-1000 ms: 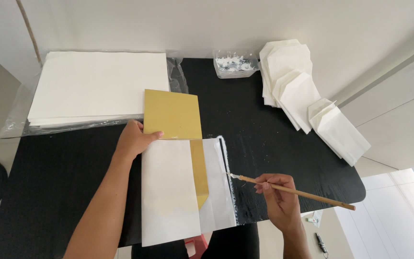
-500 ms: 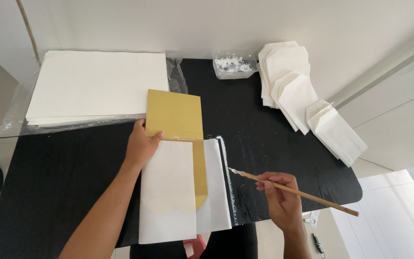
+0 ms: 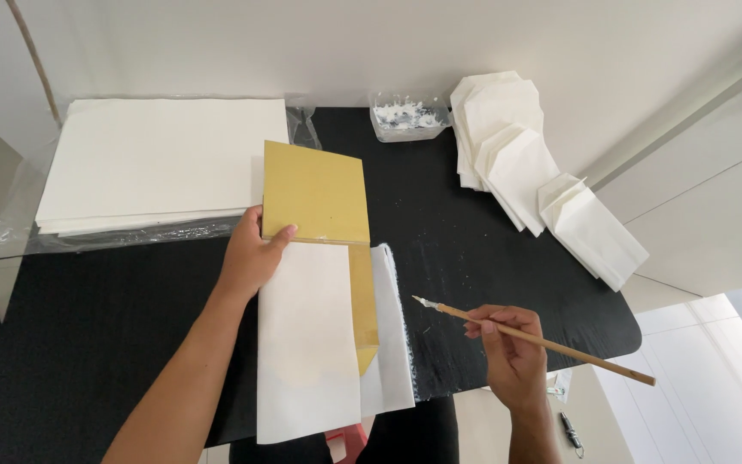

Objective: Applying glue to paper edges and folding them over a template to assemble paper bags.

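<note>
The left hand [image 3: 251,258] now lies flat on the left edge of the white sheet [image 3: 309,339], thumb hooked over the lower corner of the yellow board [image 3: 315,193]. A second ago it sat a little higher and farther left on the sheet, so it has slid down towards the fold line where the board meets the paper. It is open, fingers spread, pressing rather than gripping.

The right hand [image 3: 513,348] is closed around a wooden brush [image 3: 534,339], held like a pen. The bristle tip has drawn back from the sheet's right edge and now hovers over the bare black desk [image 3: 96,326], well apart from the paper. In my judgement, a stroke along that edge is just over and the brush is lifting away while the other hand keeps the sheet steady.

The sheet lies at the near edge of the desk, in front of the person, with a narrow yellow strip [image 3: 364,305] showing along its right side and a second white layer under that.

Counted: one brush, one yellow board, one clear tub [image 3: 407,116] of white paste at the far edge, one flat stack of large white sheets [image 3: 161,163] on plastic at far left, and one spread of folded white bags [image 3: 530,167] at far right, too overlapped to count singly.
</note>
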